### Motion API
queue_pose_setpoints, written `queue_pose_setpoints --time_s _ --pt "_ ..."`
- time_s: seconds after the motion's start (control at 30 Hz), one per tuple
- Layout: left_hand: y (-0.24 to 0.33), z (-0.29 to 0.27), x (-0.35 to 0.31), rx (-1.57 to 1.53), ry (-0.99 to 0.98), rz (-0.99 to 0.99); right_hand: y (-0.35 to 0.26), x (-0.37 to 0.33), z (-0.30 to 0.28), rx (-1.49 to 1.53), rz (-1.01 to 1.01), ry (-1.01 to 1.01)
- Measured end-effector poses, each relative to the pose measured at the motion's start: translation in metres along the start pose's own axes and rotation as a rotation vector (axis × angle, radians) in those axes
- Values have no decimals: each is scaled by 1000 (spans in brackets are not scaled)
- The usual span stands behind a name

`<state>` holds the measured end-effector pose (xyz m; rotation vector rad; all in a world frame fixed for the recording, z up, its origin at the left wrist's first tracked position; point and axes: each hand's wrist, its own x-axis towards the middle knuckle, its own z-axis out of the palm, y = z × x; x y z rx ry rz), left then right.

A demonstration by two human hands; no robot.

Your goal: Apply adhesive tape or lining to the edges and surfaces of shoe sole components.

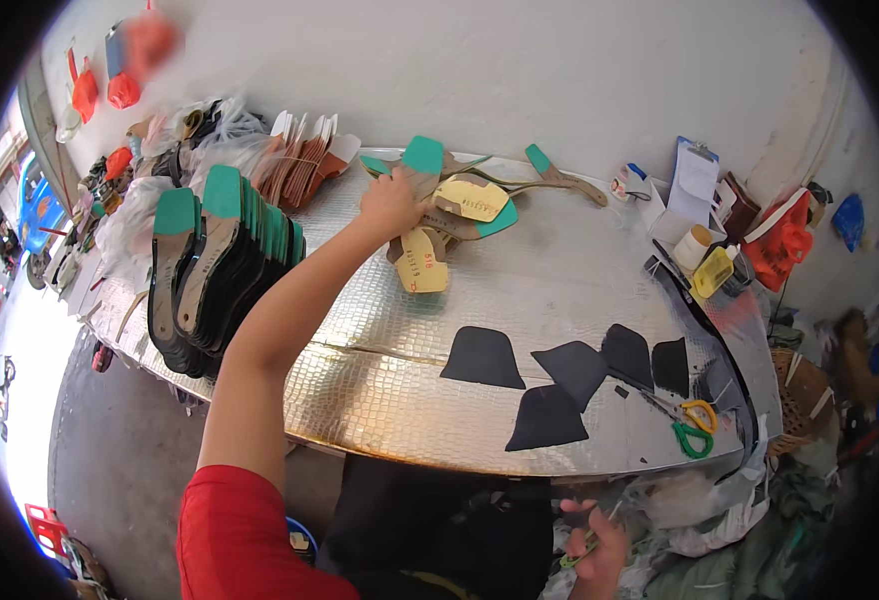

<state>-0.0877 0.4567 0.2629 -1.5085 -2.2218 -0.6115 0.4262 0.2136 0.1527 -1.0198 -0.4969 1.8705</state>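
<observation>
My left hand reaches across to the back of the table, its fingers closed on a grey-brown shoe insole board with a green end. Other insole boards lie loosely about it. Yellow pieces with markings rest among them, beside and under my wrist. Low at the table's front edge, my right hand is curled round a small thing with a green part, too blurred to name. Several black trapezoid pieces lie flat on the table, near scissors with one green and one yellow handle loop.
Tall stacks of green-ended insole boards stand at the left of the silver-covered table. Behind them is a bundle of brown and white pieces. At the right stand a clipboard, a white jar and a yellow bottle.
</observation>
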Motion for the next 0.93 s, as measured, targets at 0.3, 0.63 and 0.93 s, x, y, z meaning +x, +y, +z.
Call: queue_pose_setpoints --time_s 0.3,0.63,0.93 --pt "-25 -14 13 -983 -1 -455 9 -11 17 -60 47 -11" --pt "32 -118 -167 -1829 -664 -445 23 -21 96 -422 -273 -34" --pt "106 -150 -320 -2064 -824 -440 29 -38 137 -824 -941 -99"
